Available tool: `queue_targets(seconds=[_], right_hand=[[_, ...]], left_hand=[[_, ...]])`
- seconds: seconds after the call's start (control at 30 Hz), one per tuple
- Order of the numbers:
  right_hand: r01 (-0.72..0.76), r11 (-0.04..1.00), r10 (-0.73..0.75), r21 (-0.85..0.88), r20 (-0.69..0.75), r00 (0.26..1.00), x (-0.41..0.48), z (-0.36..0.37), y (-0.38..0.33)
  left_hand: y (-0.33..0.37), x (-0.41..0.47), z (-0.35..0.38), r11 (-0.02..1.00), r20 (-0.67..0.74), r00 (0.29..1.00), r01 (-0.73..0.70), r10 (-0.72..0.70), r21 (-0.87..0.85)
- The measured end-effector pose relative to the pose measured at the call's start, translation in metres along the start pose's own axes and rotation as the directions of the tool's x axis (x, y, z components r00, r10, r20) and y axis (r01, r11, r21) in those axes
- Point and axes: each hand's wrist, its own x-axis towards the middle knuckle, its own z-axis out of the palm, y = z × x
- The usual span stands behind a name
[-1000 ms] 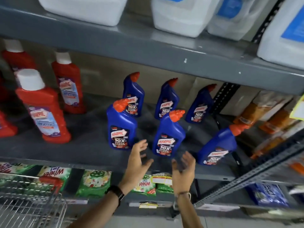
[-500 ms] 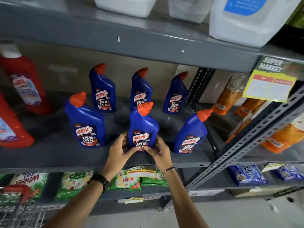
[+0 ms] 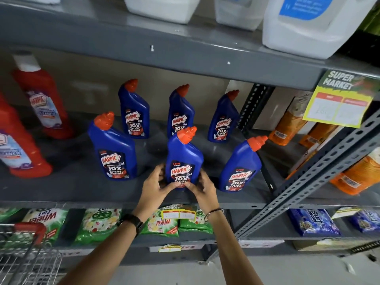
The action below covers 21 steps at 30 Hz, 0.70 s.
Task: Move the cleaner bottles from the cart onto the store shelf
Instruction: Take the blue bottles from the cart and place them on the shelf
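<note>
Several blue Harpic cleaner bottles with orange caps stand upright on the grey store shelf (image 3: 72,188), in a back row and a front row. The middle front bottle (image 3: 184,155) is held at its base from both sides: my left hand (image 3: 157,187) grips its lower left, my right hand (image 3: 202,187) its lower right. Front-row neighbours stand to the left (image 3: 113,149) and to the right (image 3: 240,165), apart from my hands. The wire cart (image 3: 26,258) with a red handle shows at the bottom left; its inside is mostly out of frame.
Red Harpic bottles (image 3: 40,97) stand at the shelf's left. Orange packs (image 3: 287,122) lie behind a slanted perforated metal upright (image 3: 320,173) on the right. White jugs (image 3: 312,23) sit on the shelf above. Green detergent packets (image 3: 98,225) and blue packets (image 3: 314,222) fill the shelf below.
A second ago both hands hovered open below the front row. They have since closed on the base of the middle front bottle, and the camera has swung right.
</note>
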Motion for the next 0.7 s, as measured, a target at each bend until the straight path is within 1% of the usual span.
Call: queue_targets(seconds=[0.17,0.23,0.27,0.3,0.33,0.37,0.4,0.43,0.47,0.53,0.6,0.63,0.67,0.7], right_hand=[[-0.029,1.0,0.029,0.012,-0.022,0.999,-0.003,0.0,-0.001],[-0.026,0.998,0.028,0.06,-0.038,0.999,-0.008,0.001,-0.005],[-0.012,0.995,0.019,0.095,-0.077,0.997,-0.013,0.002,-0.006],[0.006,0.993,0.012,0.115,-0.157,0.988,-0.02,0.005,-0.006],[0.027,0.994,0.003,0.105,-0.274,0.962,-0.031,0.01,-0.005],[0.047,0.997,-0.016,0.067,-0.397,0.918,-0.044,0.018,-0.003],[0.061,0.998,-0.053,0.0,-0.486,0.872,-0.058,0.027,-0.002],[0.07,0.995,-0.095,-0.068,-0.515,0.852,-0.071,0.038,-0.002],[0.086,0.989,-0.133,-0.118,-0.485,0.864,-0.08,0.051,-0.002],[0.124,0.984,-0.16,-0.127,-0.331,0.93,-0.084,0.078,-0.006],[0.096,0.993,-0.106,-0.07,-0.15,0.983,-0.07,0.102,-0.02],[0.065,0.997,-0.068,-0.041,-0.065,0.996,-0.059,0.113,-0.028],[0.045,0.998,-0.045,-0.032,-0.004,0.999,-0.046,0.123,-0.036],[0.038,0.999,-0.037,-0.033,0.039,0.999,-0.033,0.132,-0.042]], left_hand=[[0.002,0.002,0.002,1.0,0.02,1.0,0.012,-0.012,0.01],[0.007,-0.001,0.003,1.0,0.02,1.0,0.008,-0.008,-0.007],[0.009,-0.006,0.003,0.999,0.014,1.0,0.013,-0.012,-0.047],[0.009,-0.012,0.003,0.995,-0.002,1.0,0.024,-0.025,-0.099],[0.009,-0.02,0.0,0.989,-0.032,0.999,0.028,-0.033,-0.143],[0.009,-0.028,-0.005,0.985,-0.077,0.997,0.016,-0.03,-0.173],[0.008,-0.036,-0.012,0.982,-0.139,0.99,-0.012,-0.014,-0.186],[0.008,-0.043,-0.021,0.981,-0.215,0.977,-0.049,0.007,-0.188],[0.007,-0.049,-0.032,0.98,-0.305,0.952,-0.084,0.025,-0.179],[0.006,-0.052,-0.058,0.977,-0.492,0.869,-0.139,0.043,-0.16],[0.002,-0.046,-0.086,0.978,-0.604,0.797,-0.142,0.022,-0.152],[0.0,-0.042,-0.099,0.982,-0.615,0.788,-0.123,0.008,-0.146],[-0.003,-0.037,-0.111,0.987,-0.596,0.803,-0.092,-0.007,-0.135],[-0.006,-0.031,-0.12,0.991,-0.549,0.835,-0.05,-0.025,-0.121]])
